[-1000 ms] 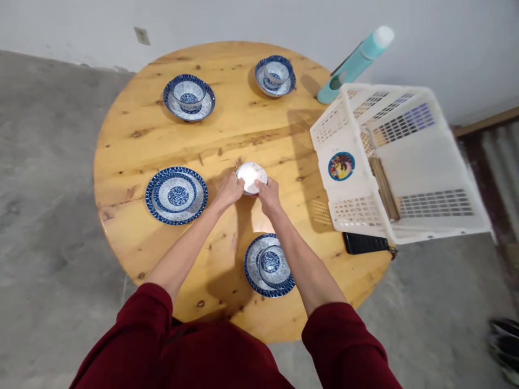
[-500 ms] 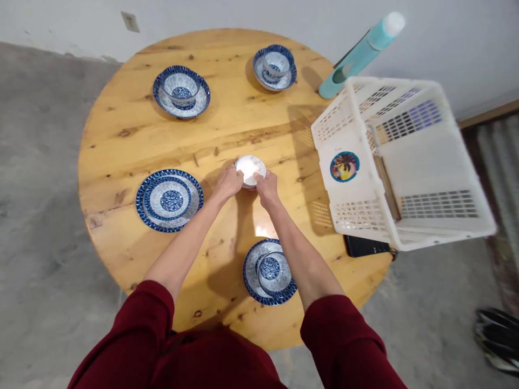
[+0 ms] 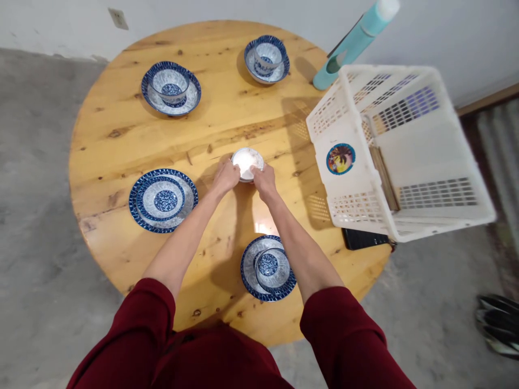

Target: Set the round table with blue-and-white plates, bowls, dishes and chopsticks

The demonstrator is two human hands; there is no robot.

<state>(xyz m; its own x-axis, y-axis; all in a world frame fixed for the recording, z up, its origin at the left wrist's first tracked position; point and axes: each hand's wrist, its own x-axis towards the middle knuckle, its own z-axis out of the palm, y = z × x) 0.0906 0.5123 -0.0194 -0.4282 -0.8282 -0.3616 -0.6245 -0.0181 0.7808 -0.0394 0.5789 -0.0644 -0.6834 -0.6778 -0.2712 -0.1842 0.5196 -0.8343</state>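
My left hand (image 3: 227, 175) and my right hand (image 3: 264, 181) are closed on the near rim of a small white bowl (image 3: 247, 162), one on each side. Bright glare hides the pattern inside it. To the left of my left hand lies a blue-and-white plate (image 3: 133, 205) with a smaller dish (image 3: 165, 201) on it. Nearer my body, a bowl (image 3: 273, 267) rests on another blue-rimmed plate (image 3: 248, 270), partly behind my right forearm.
Toward the back of the round wooden table (image 3: 194, 135), small bowls sit in a larger dish (image 3: 172, 111) and a second dish (image 3: 263, 78). A white plastic basket (image 3: 352, 189) stands at the right, beside a turquoise cylinder (image 3: 348, 46) and a black phone-like slab (image 3: 363, 239).
The view has shifted slightly, so the table's things appear a little higher and further left. Both hands keep their hold on the small bowl.
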